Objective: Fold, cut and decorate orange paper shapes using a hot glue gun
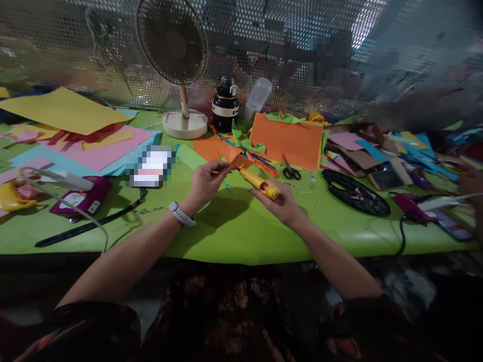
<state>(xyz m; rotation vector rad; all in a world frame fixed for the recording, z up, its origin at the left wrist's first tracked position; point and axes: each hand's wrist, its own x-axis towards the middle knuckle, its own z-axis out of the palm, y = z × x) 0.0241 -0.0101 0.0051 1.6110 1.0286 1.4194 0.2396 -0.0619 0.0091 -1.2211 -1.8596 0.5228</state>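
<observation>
My left hand (209,181), with a pale band on its wrist, pinches a small piece of orange paper (241,162) over the middle of the green table. My right hand (281,201) is wrapped round a thick yellow pen-like tool (260,182) with an opening in its barrel. The tool's thin tip points up and left and is close to the orange paper; whether they touch I cannot tell. Beyond my right hand lie black-handled scissors (291,172). Small blue paper bits (227,188) are scattered below the orange paper.
Orange sheets (290,143) lie ahead, near a black bottle (225,108) and a fan (184,125). Leftward are coloured sheets (113,146), a lit phone (153,166) with a strap and a purple box (81,196). A black palette-like tray (356,193) and paper scraps lie right.
</observation>
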